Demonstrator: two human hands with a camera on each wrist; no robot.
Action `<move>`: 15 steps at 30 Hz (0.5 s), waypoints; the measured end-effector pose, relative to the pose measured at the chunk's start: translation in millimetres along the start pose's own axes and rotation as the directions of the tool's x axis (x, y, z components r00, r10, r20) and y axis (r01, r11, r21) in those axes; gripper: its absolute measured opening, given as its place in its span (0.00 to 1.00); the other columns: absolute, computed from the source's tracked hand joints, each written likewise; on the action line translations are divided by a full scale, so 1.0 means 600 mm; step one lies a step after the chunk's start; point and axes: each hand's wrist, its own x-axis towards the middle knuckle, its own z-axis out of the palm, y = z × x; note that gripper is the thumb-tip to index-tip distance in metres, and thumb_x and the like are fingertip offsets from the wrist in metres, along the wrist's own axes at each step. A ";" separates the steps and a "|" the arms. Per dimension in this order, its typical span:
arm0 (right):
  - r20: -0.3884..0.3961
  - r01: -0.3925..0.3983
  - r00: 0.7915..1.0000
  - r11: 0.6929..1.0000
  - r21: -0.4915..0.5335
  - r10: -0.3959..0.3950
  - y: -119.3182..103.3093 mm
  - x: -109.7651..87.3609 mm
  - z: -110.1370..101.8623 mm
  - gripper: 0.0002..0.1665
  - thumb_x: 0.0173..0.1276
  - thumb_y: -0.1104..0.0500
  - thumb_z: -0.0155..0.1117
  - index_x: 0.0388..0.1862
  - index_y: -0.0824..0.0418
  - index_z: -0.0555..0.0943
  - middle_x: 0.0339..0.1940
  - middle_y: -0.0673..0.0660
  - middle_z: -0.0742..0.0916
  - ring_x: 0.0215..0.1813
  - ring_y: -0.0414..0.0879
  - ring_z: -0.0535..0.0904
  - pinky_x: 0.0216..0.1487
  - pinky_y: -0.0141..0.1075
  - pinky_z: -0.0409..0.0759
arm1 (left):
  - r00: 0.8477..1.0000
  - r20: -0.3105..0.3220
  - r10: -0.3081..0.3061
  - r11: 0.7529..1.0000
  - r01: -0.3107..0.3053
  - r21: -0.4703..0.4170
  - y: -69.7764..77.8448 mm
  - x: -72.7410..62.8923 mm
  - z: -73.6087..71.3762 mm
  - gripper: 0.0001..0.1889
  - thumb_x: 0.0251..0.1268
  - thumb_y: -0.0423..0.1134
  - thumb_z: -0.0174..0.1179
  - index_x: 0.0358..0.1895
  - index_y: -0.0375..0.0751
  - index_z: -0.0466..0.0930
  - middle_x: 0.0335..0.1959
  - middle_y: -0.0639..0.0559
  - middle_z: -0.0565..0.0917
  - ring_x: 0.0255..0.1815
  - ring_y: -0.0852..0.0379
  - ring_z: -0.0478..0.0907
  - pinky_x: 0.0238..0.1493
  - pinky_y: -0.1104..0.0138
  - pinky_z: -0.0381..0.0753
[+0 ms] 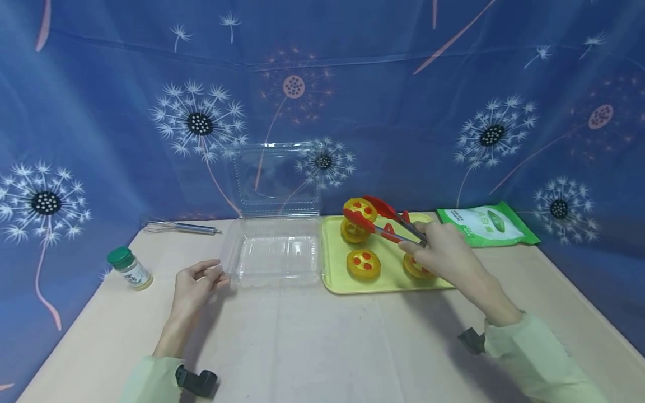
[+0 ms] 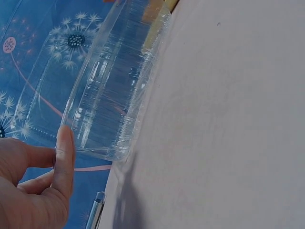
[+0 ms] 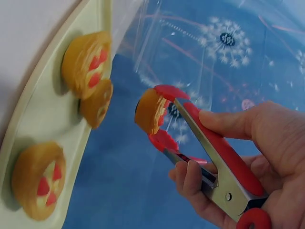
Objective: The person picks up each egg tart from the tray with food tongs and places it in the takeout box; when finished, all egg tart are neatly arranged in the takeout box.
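Pale-green sleeves (image 1: 544, 358) lead to a right hand (image 1: 445, 249) gripping red tongs (image 3: 217, 148), whose pinched tart (image 3: 148, 112), raised near a far corner of the yellow tray (image 1: 390, 274), could drop if the squeeze slackens, and to a left hand (image 1: 194, 285) at the clear container (image 1: 277, 254), pinching or merely touching, I cannot tell.

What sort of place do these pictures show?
Probably a staged, food-themed set-up rather than a working kitchen: dandelion-print cloth hangs behind a table bearing a yellow tray of tarts and a whisk.
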 end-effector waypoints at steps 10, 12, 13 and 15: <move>-0.004 0.061 0.998 0.998 0.005 -0.061 -0.043 0.005 0.035 0.11 0.65 0.55 0.68 0.33 0.62 0.79 0.12 0.48 0.66 0.14 0.41 0.58 0.15 0.27 0.51 | 1.000 0.002 0.006 0.999 -0.006 -0.040 -0.001 -0.002 0.001 0.22 0.72 0.28 0.49 0.65 0.17 0.63 0.23 0.59 0.82 0.26 0.70 0.82 0.39 0.77 0.88; 0.003 0.062 0.998 0.998 0.020 -0.062 -0.052 0.005 0.043 0.11 0.64 0.56 0.68 0.31 0.61 0.78 0.12 0.48 0.66 0.15 0.40 0.57 0.15 0.27 0.50 | 1.000 0.001 0.004 0.999 -0.004 -0.049 -0.001 -0.002 0.001 0.22 0.72 0.27 0.49 0.65 0.17 0.63 0.24 0.60 0.82 0.26 0.70 0.82 0.39 0.77 0.88; 0.008 0.060 0.998 0.998 0.026 -0.060 -0.056 0.006 0.047 0.11 0.64 0.56 0.68 0.30 0.61 0.78 0.12 0.48 0.66 0.15 0.40 0.57 0.15 0.27 0.50 | 1.000 0.002 0.004 0.998 -0.004 -0.056 0.000 -0.002 0.002 0.22 0.72 0.27 0.49 0.65 0.17 0.62 0.24 0.60 0.81 0.26 0.70 0.82 0.40 0.77 0.88; 0.020 0.051 0.998 0.998 0.029 -0.052 -0.065 0.006 0.054 0.10 0.63 0.56 0.68 0.32 0.61 0.79 0.12 0.49 0.67 0.14 0.41 0.58 0.15 0.27 0.50 | 1.000 0.004 0.004 0.998 -0.003 -0.069 0.000 -0.001 0.003 0.22 0.72 0.27 0.49 0.65 0.17 0.62 0.25 0.59 0.81 0.27 0.71 0.82 0.40 0.77 0.88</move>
